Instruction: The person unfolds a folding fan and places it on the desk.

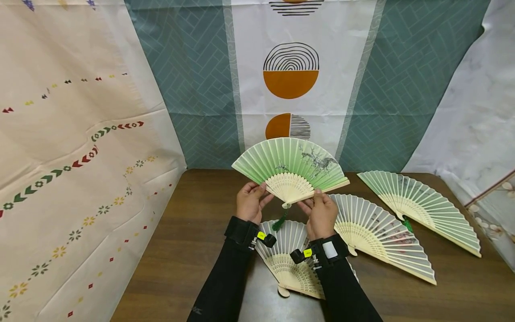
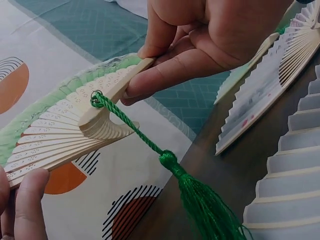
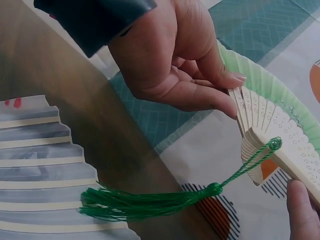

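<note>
Held up above the table is an open green folding fan with dark branch-like printing on its leaf and pale pierced ribs. My left hand pinches its left edge between thumb and fingers. On the other side, my right hand grips the right guard stick, thumb on the front. A green tassel hangs by a twisted cord from the pivot end. Below the hands, a whitish fan lies spread, partly hidden by the right forearm.
To the right on the brown table lie two more spread fans: a whitish one with reddish printing, and a pale green one near the far right edge. A patterned cloth hangs behind; another cloth covers the left side.
</note>
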`<state>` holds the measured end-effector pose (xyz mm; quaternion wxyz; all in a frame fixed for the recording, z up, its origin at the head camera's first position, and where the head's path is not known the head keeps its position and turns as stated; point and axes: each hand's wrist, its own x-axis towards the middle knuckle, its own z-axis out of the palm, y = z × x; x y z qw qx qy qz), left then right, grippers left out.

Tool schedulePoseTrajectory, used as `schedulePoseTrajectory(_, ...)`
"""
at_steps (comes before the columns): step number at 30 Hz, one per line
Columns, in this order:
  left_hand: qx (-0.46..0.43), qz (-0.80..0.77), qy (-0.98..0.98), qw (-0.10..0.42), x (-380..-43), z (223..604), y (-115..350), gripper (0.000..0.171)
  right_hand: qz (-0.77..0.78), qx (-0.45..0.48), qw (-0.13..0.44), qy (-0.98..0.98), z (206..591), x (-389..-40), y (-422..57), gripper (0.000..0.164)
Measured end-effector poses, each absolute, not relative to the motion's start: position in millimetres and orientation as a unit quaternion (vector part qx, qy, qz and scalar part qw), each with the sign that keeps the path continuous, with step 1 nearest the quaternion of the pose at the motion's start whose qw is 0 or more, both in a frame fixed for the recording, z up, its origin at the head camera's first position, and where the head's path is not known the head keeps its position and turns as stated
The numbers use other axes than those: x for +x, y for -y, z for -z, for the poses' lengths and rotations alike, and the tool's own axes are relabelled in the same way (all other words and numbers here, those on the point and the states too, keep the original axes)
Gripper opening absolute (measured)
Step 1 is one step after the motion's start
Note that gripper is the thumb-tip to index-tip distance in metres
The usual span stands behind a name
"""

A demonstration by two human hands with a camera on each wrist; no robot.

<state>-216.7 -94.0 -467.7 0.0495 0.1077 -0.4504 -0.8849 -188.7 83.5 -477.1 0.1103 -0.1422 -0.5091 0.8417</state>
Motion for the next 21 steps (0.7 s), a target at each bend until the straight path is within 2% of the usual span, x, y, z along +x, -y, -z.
schedulePoseTrajectory(8, 0.103, 0.895, 0.431, 0.056, -217.3, 467.9, 91.2, 0.018, -0.849, -0.146, 0.124, 0.492, 477.4, -189.0, -85.5, 0.045)
schedulePoseTrajectory(14, 0.111, 0.895, 0.429, 0.057, -215.4, 464.9, 88.7, 0.008, -0.856, -0.147, 0.128, 0.48, 478.2, -190.3, -85.9, 0.045)
schedulePoseTrajectory(21, 0.113, 0.9, 0.417, 0.063, -215.6, 466.7, 86.2, 0.006, -0.869, -0.154, 0.144, 0.447, 477.9, -192.1, -84.7, 0.04)
